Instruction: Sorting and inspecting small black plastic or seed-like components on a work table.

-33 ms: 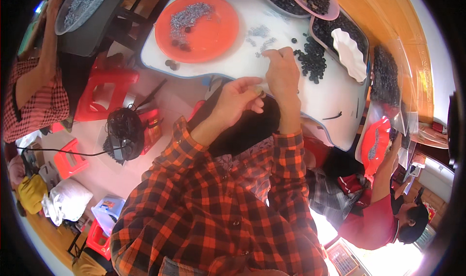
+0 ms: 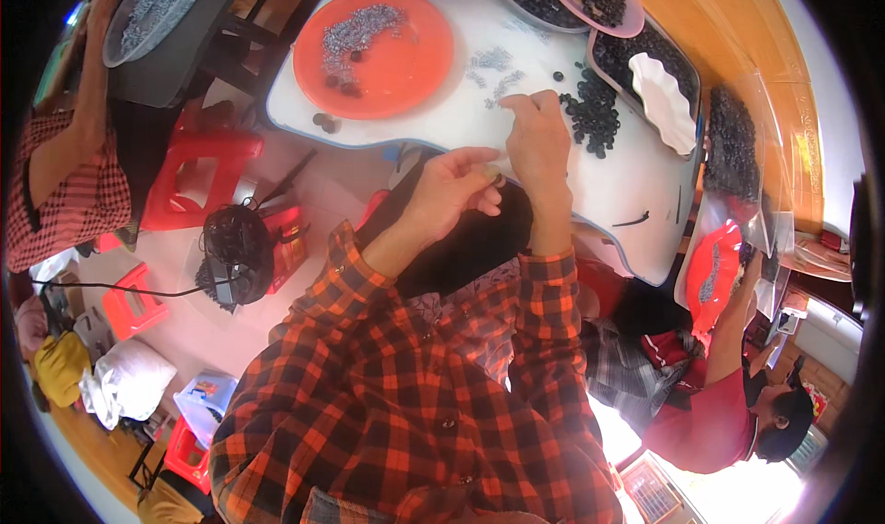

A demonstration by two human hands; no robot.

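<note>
My left hand (image 2: 454, 190) is just off the table's front edge. Its thumb and fingertips pinch a small round dark piece (image 2: 499, 180). Over the white table (image 2: 433, 129), my right hand (image 2: 538, 135) points its bent fingertips down at a scatter of tiny silvery metal parts (image 2: 507, 83). Those fingertips are pressed together, and whatever they hold is too small to make out. Just right of that hand lies a loose heap of small black round pieces (image 2: 593, 114).
An orange-red plate (image 2: 415, 82) with silvery parts and a few dark pieces stands left. Black pieces fill a pink bowl (image 2: 636, 24) and a tray (image 2: 693, 70), where a white wavy dish (image 2: 662, 105) rests. Co-workers sit at both sides; a red stool (image 2: 207, 169) stands left.
</note>
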